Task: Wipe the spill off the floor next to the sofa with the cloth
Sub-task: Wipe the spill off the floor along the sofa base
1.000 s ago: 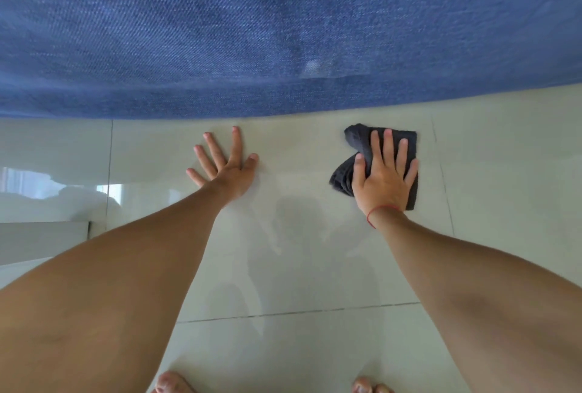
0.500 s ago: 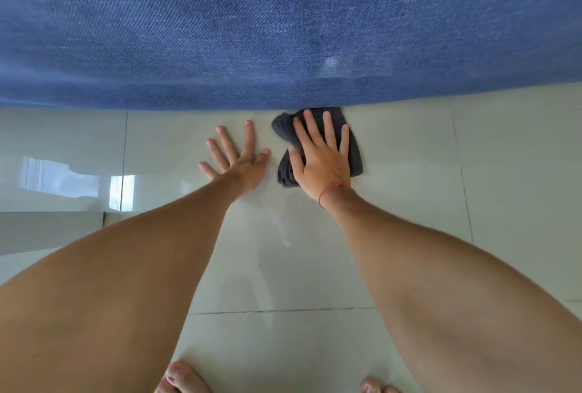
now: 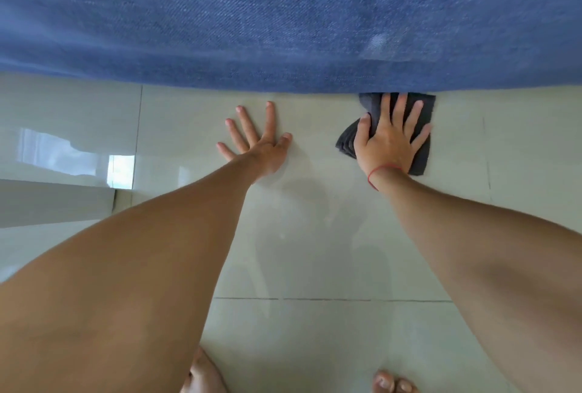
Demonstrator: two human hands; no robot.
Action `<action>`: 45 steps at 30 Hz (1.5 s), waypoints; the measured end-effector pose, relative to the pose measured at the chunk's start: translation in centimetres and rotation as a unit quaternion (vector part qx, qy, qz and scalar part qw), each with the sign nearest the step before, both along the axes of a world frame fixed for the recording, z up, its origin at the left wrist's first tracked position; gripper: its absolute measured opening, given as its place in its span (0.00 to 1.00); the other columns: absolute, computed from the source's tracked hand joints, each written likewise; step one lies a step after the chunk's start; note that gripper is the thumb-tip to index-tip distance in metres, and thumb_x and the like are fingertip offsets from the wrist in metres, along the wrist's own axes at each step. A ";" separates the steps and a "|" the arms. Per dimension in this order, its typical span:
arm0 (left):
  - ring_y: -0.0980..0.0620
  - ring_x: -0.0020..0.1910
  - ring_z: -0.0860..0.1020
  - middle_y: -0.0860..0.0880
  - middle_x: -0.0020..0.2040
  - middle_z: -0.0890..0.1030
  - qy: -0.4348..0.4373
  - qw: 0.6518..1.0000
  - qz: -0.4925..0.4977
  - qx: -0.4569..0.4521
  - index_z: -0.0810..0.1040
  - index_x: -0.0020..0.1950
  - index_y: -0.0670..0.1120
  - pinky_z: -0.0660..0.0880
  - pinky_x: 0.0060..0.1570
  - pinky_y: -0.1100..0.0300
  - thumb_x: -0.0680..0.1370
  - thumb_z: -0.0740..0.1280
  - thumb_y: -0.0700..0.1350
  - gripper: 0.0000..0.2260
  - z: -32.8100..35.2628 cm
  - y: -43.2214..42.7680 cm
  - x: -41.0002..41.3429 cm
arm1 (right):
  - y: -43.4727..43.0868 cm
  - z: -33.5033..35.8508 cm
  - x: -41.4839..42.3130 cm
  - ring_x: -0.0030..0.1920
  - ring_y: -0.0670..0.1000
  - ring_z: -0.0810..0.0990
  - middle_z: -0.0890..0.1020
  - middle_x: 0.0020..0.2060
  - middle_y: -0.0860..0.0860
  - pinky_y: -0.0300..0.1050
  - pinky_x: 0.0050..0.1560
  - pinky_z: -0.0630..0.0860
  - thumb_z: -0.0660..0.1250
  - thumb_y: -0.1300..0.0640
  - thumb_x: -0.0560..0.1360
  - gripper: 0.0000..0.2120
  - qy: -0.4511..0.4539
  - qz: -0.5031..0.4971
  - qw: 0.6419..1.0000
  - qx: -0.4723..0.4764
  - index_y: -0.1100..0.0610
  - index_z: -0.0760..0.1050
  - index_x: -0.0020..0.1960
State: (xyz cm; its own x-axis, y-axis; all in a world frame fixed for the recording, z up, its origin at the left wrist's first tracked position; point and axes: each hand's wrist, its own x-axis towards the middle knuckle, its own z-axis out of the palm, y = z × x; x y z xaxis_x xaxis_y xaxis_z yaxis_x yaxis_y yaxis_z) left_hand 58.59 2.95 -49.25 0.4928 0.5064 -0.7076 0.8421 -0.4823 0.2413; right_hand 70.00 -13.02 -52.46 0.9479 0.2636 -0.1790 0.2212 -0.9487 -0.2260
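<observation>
A folded dark grey cloth (image 3: 421,153) lies on the glossy pale tile floor (image 3: 315,345), its far edge against the base of the blue sofa (image 3: 283,14). My right hand (image 3: 390,137) presses flat on top of the cloth, fingers spread and thumb hooked over its left edge; a red string circles the wrist. My left hand (image 3: 258,140) rests palm down on bare tile to the left of the cloth, fingers apart, holding nothing. No distinct puddle shows; the tile between my arms carries only faint smears and my reflection.
The sofa's fabric front fills the whole upper half of the view and overhangs the floor. A grey ledge (image 3: 47,203) sits at the left edge. My bare toes (image 3: 201,373) and the other foot's toes (image 3: 390,383) show at the bottom.
My right hand slid the cloth left until it was beside my left hand, then back to the right along the sofa's base. My left hand stayed planted.
</observation>
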 end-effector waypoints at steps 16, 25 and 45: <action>0.47 0.77 0.33 0.50 0.79 0.33 -0.070 0.985 0.095 0.122 0.42 0.78 0.63 0.34 0.72 0.39 0.81 0.46 0.61 0.26 -1.6 4.5 -9.7 | 4.6 0.1 -12.0 0.77 0.56 0.57 0.63 0.76 0.46 0.59 0.75 0.47 0.53 0.46 0.78 0.26 0.011 0.343 0.939 0.022 0.49 0.62 0.75; 0.47 0.77 0.32 0.49 0.78 0.32 -0.060 0.986 0.086 0.131 0.38 0.76 0.64 0.33 0.71 0.38 0.81 0.44 0.61 0.25 -2.1 4.3 -9.7 | 1.2 0.2 -5.9 0.78 0.54 0.48 0.54 0.78 0.46 0.62 0.75 0.44 0.46 0.43 0.78 0.28 0.008 0.128 0.991 -0.024 0.47 0.53 0.77; 0.48 0.77 0.33 0.49 0.79 0.33 -0.067 0.991 0.085 0.084 0.39 0.78 0.61 0.35 0.73 0.43 0.83 0.45 0.55 0.25 -0.2 5.9 -11.4 | 3.8 0.5 -12.7 0.78 0.52 0.52 0.59 0.77 0.44 0.54 0.76 0.41 0.49 0.46 0.79 0.26 0.031 0.347 0.937 0.016 0.46 0.58 0.76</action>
State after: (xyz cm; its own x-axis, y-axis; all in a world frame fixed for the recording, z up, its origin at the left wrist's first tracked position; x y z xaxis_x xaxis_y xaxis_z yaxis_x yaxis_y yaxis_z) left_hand 47.18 8.87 -49.48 0.4742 0.6950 -0.5404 0.8804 -0.3794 0.2845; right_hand 57.26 -9.24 -51.99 0.5342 0.8191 -0.2092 0.7679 -0.5736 -0.2851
